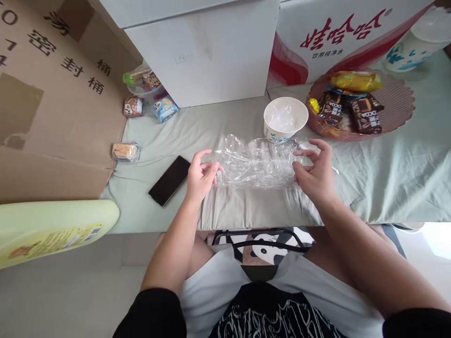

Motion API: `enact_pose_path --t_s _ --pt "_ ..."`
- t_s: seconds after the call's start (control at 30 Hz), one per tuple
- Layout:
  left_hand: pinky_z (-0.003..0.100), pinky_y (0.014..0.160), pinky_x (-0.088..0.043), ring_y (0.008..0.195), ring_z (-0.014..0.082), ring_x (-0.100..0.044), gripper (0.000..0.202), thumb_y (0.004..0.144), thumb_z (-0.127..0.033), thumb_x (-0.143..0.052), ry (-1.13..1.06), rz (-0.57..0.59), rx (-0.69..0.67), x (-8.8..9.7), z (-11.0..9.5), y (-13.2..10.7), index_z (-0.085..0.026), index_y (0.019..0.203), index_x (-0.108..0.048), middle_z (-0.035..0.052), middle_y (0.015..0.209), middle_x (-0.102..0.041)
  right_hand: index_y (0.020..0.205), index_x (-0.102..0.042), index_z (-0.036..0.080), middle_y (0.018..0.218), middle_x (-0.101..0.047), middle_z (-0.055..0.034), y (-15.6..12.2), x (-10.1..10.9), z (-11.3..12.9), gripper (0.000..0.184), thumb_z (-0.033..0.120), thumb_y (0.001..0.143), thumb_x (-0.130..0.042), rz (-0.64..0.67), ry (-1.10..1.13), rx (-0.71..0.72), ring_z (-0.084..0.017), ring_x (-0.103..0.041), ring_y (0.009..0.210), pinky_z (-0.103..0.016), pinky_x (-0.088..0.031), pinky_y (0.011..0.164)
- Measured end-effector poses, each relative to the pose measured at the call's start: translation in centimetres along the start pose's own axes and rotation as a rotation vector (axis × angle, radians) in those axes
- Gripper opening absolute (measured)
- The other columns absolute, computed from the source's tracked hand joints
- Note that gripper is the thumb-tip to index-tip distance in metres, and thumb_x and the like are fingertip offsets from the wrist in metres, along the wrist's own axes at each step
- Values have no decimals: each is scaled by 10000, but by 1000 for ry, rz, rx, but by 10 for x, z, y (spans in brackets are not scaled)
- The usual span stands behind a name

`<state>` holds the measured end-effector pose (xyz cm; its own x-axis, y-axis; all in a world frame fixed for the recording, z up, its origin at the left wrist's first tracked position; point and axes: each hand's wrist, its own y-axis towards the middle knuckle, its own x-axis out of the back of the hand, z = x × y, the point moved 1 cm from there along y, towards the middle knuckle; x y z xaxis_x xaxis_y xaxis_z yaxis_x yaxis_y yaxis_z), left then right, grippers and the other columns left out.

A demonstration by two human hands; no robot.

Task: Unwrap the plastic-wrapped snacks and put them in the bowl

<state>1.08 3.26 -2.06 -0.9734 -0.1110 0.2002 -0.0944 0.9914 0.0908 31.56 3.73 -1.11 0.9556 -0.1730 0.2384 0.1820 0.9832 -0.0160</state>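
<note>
A sheet of clear, crinkled plastic film [257,164], perhaps a thin bag, stretches between my two hands over the cloth-covered table. My left hand [202,173] pinches its left end between thumb and fingers. At the opposite end, my right hand [314,171] grips the film with the thumb and bent fingers. Just behind the film stands a white paper bowl [285,117] with a blue pattern, and crumpled clear plastic lies inside it. A black phone [169,180] rests flat on the cloth to the left of my left hand.
A pink scalloped tray [398,105] at the right holds several wrapped snacks. White boxes [211,56] line the back, and a cardboard box [70,117] stands at the left. Small packaged snacks [126,152] lie beside it. A patterned paper cup [408,54] is at the far right.
</note>
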Motion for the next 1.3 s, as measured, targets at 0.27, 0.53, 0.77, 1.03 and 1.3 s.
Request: enact_pose_path --t_s 0.27,0.53,0.77,1.03,1.3 --pt "258 539 -561 438 135 -639 358 984 -560 -575 -77 -3 -113 -9 0 -3 -245 1153 -566 -105 462 -526 1344 -413 345 1175 -622 -70 10 3 -24 501 227 875 -542 -87 -115 112 -67 -460 432 -271 -390 367" --pt "289 670 -623 771 192 -776 578 922 -563 -654 -60 120 -167 -7 7 0 -275 1388 -468 -12 703 -718 1467 -313 376 1332 -565 -113 7 0 -32 683 207 846 -543 -19 -109 257 -95 -595 553 -309 -527 496" --pt "230 502 -551 446 116 -634 457 1030 -557 -474 64 -53 -173 -5 8 0 -242 1358 -511 -42 615 -658 1393 -419 340 1404 -553 -115 7 -1 -24 568 205 855 -542 86 -129 137 -105 -655 598 -214 -440 385" --pt "176 318 -316 326 73 -484 444 1031 -543 -491 54 -113 -88 1 13 8 -267 1378 -496 -74 540 -577 1348 -454 315 1420 -558 -112 4 -5 -19 504 261 871 -610 142 -73 158 -81 -608 537 -282 -555 500" --pt "187 346 -386 332 26 -433 456 1027 -490 -505 24 80 -148 0 13 6 -318 1439 -410 43 991 -770 1138 -597 260 1210 -634 -81 7 -4 -15 231 228 919 -529 -90 -101 197 -49 -509 478 -230 -422 385"
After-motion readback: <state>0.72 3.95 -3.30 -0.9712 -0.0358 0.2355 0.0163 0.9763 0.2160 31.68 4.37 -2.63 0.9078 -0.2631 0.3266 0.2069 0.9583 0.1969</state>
